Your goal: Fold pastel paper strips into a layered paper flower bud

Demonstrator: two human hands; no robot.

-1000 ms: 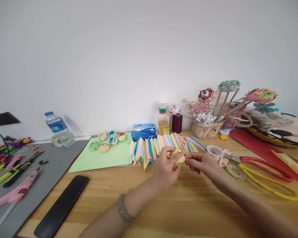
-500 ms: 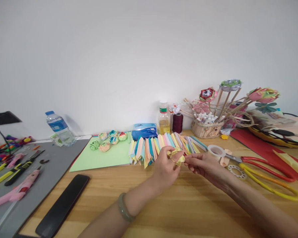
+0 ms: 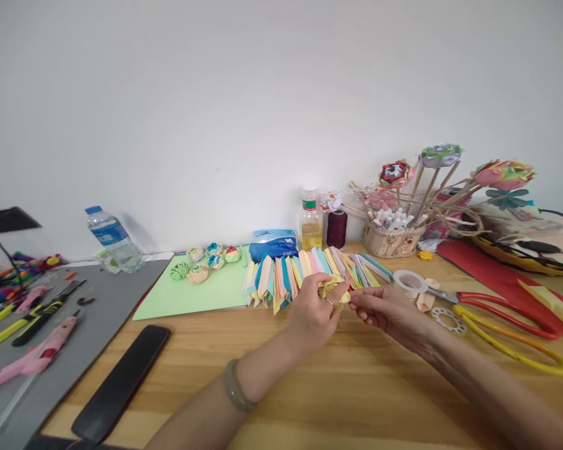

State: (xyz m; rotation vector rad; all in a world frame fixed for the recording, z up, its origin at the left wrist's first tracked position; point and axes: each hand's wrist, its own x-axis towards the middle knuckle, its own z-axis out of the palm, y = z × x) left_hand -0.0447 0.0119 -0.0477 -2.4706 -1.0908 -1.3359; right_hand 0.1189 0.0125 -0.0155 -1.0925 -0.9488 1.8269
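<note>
My left hand is closed around a yellow folded-paper flower, whose lower part its fingers hide. On the flower's right side, my right hand pinches at its edge with thumb and forefinger; the exact bit between the fingertips is too small to make out. Just behind both hands lies a row of folded paper strips in several pastel colours. Several finished paper flowers rest on a light green sheet to the left.
Right of my hands are a tape roll and large scissors. A phone lies at front left, near a pink glue gun. Behind stand a tissue pack, a bottle of yellow liquid, dark thread and a basket.
The view has shifted slightly. Both hands stay at the yellow paper flower, with only small finger movement.
</note>
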